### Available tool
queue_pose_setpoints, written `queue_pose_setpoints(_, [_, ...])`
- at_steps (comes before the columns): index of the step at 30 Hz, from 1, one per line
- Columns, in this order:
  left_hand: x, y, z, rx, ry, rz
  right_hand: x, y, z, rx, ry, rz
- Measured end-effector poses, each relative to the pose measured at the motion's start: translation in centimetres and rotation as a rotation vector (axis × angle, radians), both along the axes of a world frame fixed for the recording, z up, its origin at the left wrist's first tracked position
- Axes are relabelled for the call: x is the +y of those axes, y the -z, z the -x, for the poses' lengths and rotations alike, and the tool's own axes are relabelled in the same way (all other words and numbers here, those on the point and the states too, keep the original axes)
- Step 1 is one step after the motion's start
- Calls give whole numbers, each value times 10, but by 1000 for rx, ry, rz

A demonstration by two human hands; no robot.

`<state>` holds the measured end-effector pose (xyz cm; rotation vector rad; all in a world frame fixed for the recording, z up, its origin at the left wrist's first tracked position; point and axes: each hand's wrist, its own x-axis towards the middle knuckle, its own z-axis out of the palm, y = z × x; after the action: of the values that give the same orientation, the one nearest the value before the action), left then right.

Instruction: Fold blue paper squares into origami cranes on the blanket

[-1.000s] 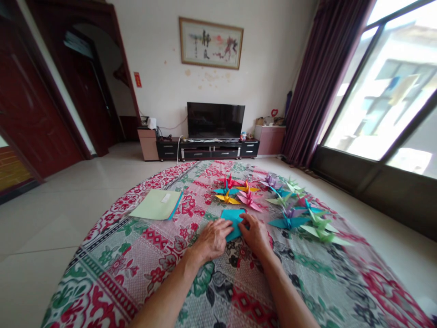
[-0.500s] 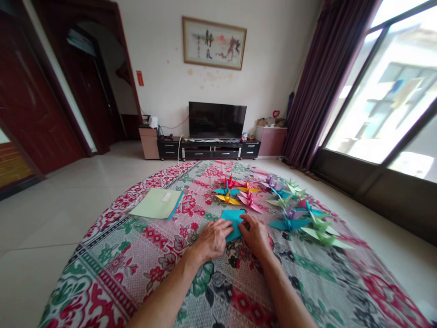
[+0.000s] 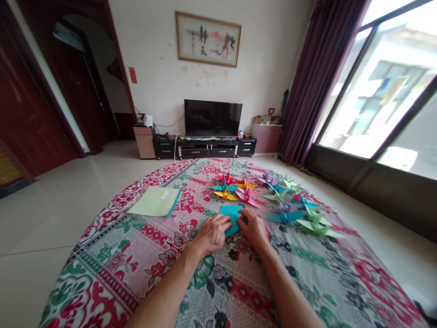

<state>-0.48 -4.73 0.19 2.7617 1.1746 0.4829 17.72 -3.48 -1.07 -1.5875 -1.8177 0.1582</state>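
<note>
A folded sheet of blue origami paper (image 3: 232, 211) lies on the patterned tablecloth in front of me. My left hand (image 3: 213, 232) holds it from the left, with bent fingers close together over its surface; the thumb is mostly hidden. At its right edge, the thumb and fingers of my right hand (image 3: 251, 226) are pinched on the paper. Just beyond it are folded paper cranes, among them a yellow crane (image 3: 226, 195) and a pink crane (image 3: 247, 196). To the right sit a blue crane (image 3: 286, 215) and a light green crane (image 3: 316, 223).
A stack of square paper (image 3: 150, 202), light green on top with a small white piece on it, lies on the left of the round table. Beyond the table's far edge stand a low cabinet (image 3: 208, 149) and a television (image 3: 213, 118). A window (image 3: 385, 91) is on the right.
The view has shifted slightly, so the scene sits a little further left and higher. Both hands stay on the blue paper, with the right fingers slightly shifted at its edge.
</note>
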Motion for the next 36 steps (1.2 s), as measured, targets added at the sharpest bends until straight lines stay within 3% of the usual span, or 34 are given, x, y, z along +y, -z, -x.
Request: queue_pose_setpoints(36, [1, 6, -2, -13, -33, 26, -1, 2, 2, -39, 15, -39])
